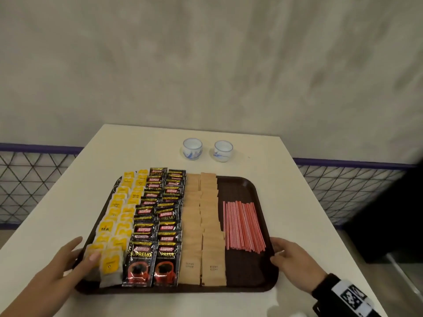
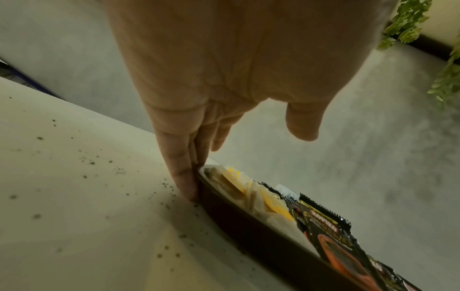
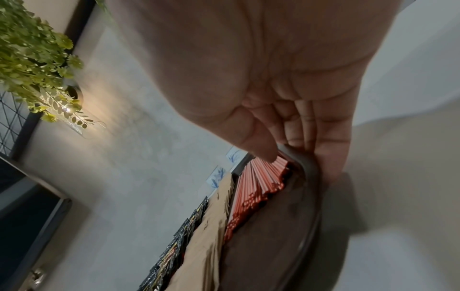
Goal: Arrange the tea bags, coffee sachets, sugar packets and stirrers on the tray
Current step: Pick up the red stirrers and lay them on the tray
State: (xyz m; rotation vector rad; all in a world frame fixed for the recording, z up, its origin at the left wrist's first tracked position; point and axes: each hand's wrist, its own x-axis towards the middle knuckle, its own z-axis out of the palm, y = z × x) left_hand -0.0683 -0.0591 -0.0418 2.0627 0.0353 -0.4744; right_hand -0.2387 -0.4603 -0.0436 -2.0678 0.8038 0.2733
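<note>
A dark brown tray [image 1: 240, 191] lies on the white table. It holds, from left to right, rows of yellow tea bags [image 1: 114, 227], black coffee sachets [image 1: 160, 216], brown sugar packets [image 1: 203, 220] and a bundle of red-and-white stirrers [image 1: 242, 225]. My left hand [image 1: 84, 255] rests at the tray's near-left rim [image 2: 236, 222], its straight fingers [image 2: 184, 177] pressed against the outside and the thumb over the tea bags [image 2: 248, 193]. My right hand [image 1: 288, 255] grips the right rim [image 3: 311, 169], thumb inside beside the stirrers [image 3: 256, 187], fingers [image 3: 331, 149] outside.
Two small white-and-blue cups [image 1: 192, 148] [image 1: 223, 151] stand behind the tray. The table [image 1: 297, 202] ends close on both sides, with wire-mesh railing [image 1: 34, 179] beyond. Dark crumbs [image 2: 87, 161] dot the tabletop left of the tray. Green foliage [image 3: 32, 59] hangs on the wall.
</note>
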